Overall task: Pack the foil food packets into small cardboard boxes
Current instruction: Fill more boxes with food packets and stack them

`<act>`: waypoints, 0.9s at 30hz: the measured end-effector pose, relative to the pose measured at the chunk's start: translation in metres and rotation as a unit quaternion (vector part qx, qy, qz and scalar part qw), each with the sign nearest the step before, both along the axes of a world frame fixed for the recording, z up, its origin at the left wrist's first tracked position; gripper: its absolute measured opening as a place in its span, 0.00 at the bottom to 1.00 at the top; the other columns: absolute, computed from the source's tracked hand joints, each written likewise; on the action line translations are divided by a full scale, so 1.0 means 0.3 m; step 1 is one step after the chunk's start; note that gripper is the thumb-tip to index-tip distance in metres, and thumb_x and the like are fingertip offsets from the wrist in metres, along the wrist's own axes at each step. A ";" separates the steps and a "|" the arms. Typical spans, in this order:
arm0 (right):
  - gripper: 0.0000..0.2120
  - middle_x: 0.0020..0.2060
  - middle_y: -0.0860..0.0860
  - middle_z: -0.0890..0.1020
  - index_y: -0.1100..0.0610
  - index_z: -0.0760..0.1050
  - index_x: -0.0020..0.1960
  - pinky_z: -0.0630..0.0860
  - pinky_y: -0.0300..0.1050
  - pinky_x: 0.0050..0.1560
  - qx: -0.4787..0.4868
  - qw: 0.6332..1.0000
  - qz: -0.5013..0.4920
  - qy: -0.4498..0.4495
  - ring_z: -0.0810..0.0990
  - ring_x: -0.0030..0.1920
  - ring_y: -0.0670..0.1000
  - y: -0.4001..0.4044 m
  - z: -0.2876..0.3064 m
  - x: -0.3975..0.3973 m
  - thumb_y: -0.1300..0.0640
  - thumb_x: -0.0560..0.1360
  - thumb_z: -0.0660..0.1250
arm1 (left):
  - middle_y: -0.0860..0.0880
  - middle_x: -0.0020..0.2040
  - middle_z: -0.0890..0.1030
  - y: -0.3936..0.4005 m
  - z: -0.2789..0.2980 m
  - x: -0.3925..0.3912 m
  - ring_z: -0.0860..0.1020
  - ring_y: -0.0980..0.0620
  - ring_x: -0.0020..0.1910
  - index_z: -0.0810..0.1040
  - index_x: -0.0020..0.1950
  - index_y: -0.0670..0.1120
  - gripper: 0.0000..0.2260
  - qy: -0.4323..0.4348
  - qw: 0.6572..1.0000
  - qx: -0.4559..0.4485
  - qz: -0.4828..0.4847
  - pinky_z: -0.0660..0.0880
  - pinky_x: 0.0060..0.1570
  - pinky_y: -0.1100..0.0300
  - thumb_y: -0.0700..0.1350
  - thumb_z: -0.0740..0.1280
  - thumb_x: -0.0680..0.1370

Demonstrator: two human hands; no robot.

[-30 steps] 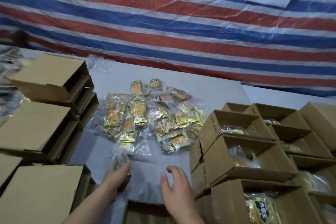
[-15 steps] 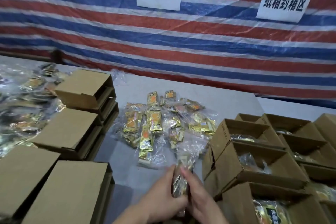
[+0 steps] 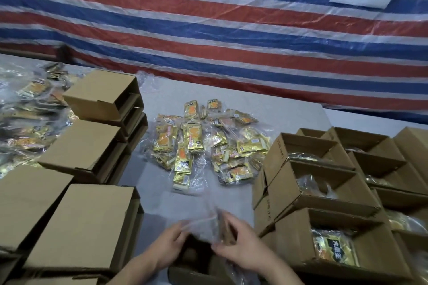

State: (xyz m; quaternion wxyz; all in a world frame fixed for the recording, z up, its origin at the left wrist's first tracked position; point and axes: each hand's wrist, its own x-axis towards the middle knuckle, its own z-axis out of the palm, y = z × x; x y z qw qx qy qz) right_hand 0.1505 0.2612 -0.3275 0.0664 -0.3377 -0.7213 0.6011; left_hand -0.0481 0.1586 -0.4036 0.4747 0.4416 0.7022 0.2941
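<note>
Gold foil food packets in clear plastic bags (image 3: 206, 143) lie heaped on the grey table's middle. At the bottom centre my left hand (image 3: 170, 246) and my right hand (image 3: 240, 245) together hold a clear bag of packets (image 3: 203, 227) over an open small cardboard box (image 3: 185, 271) at the near edge. The bag is blurred, and its lower part sits inside the box mouth. Both hands have fingers curled on the plastic.
Stacks of small cardboard boxes (image 3: 92, 143) stand at the left. Open boxes with packets inside (image 3: 328, 233) are stacked at the right. More bagged packets (image 3: 25, 118) pile up at the far left. A striped tarpaulin with two paper signs hangs behind the table (image 3: 243, 104).
Both hands took a bag of packets from the table, raised it, and have now lowered it to the open box at the near edge. The camera tilted up, then down.
</note>
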 end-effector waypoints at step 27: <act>0.22 0.75 0.52 0.68 0.52 0.64 0.77 0.60 0.43 0.73 0.093 0.899 0.248 -0.348 0.66 0.74 0.53 -0.037 -0.345 -0.148 0.54 0.83 0.59 | 0.46 0.41 0.77 -0.016 -0.092 0.061 0.74 0.54 0.41 0.77 0.49 0.38 0.08 -0.152 0.970 0.026 0.186 0.70 0.43 0.63 0.41 0.63 0.82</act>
